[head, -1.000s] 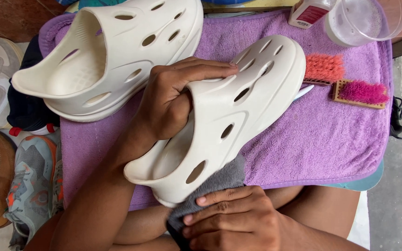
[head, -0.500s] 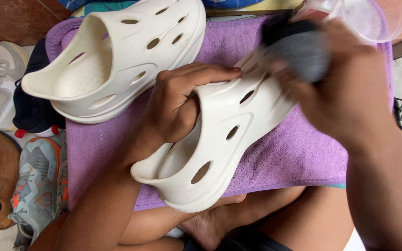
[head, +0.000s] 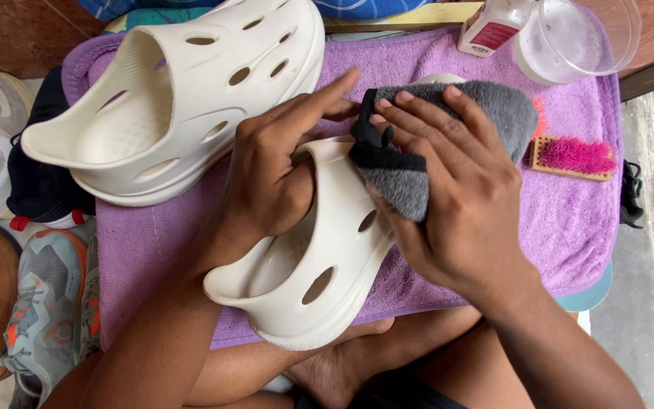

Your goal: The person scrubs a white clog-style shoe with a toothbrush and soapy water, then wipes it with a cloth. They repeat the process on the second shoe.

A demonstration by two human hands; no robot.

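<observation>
My left hand [head: 274, 167] grips a cream perforated foam clog [head: 319, 261] by its collar, thumb side inside the opening, index finger stretched toward the toe. My right hand [head: 456, 197] presses a grey fuzzy cloth [head: 425, 144] with a black edge down on the clog's upper, covering its toe. The clog rests on a purple towel [head: 569, 227]. A second matching clog [head: 183, 98] lies on the towel at the upper left, untouched.
A pink-bristled wooden brush [head: 573, 156] lies on the towel at right. A clear plastic cup with milky liquid [head: 573, 38] and a white bottle [head: 493, 26] stand at the top right. Several sneakers [head: 47, 303] sit at the left. My crossed legs [head: 357, 371] lie below.
My right hand lifted the grey cloth from below the clog's heel, swung it up past the toe, and now presses it on the clog's upper. The left hand kept its grip.
</observation>
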